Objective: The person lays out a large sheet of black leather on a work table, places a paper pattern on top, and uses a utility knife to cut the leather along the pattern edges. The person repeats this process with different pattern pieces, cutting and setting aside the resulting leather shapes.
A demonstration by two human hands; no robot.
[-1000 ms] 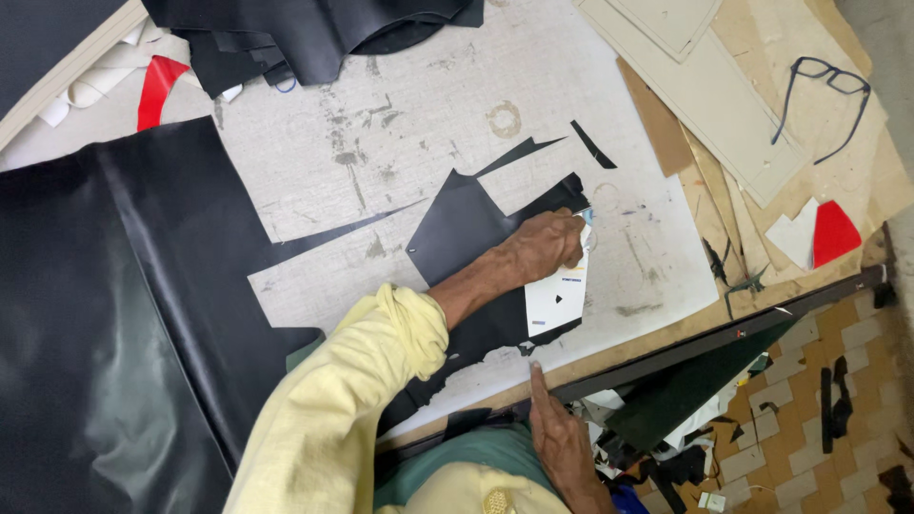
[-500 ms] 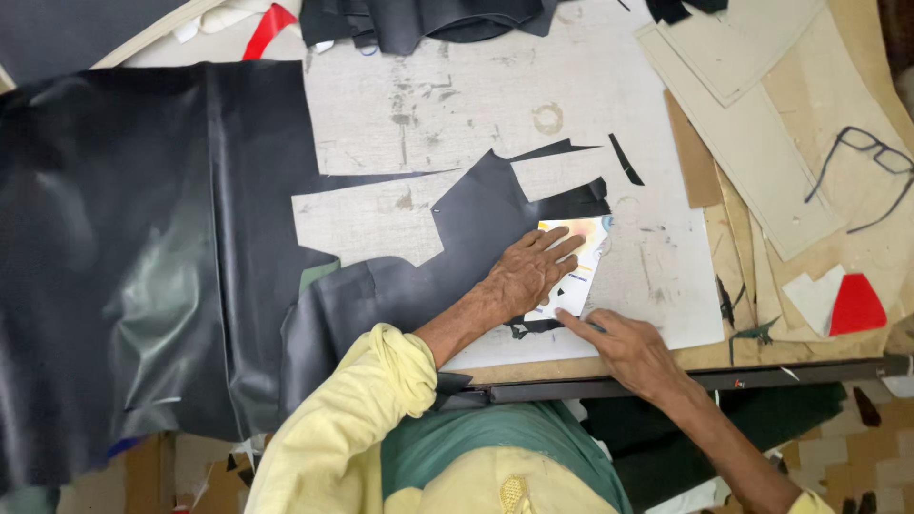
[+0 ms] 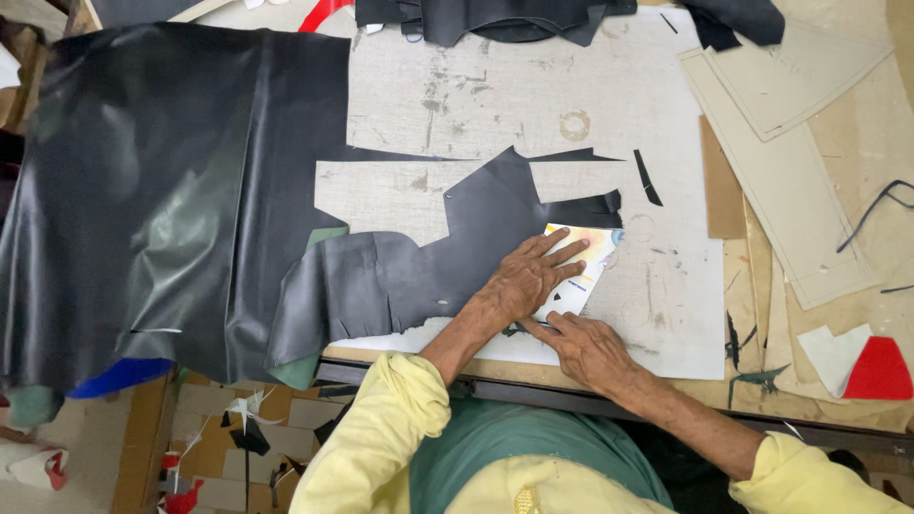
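Note:
A large sheet of black leather (image 3: 181, 190) lies across the left of the worktable, with a cut, ragged tongue reaching right to the middle. My left hand (image 3: 526, 276) presses flat, fingers spread, on a small white card template (image 3: 581, 271) lying on that leather. My right hand (image 3: 583, 347) rests just below it at the card's lower edge, index finger pointing left along the edge. Whether it holds a small tool I cannot tell.
A white cutting board (image 3: 533, 105) covers the table's middle, with thin black offcuts (image 3: 646, 179). Cardboard patterns (image 3: 781, 143) are stacked at the right, beside a red and white piece (image 3: 862, 362). More black leather (image 3: 495, 17) lies at the far edge. Scraps litter the floor (image 3: 238, 438).
The view has shifted left over the leather sheet. My right hand came up from below the table edge and settled at the card's lower edge; my left hand stays pressed on the card.

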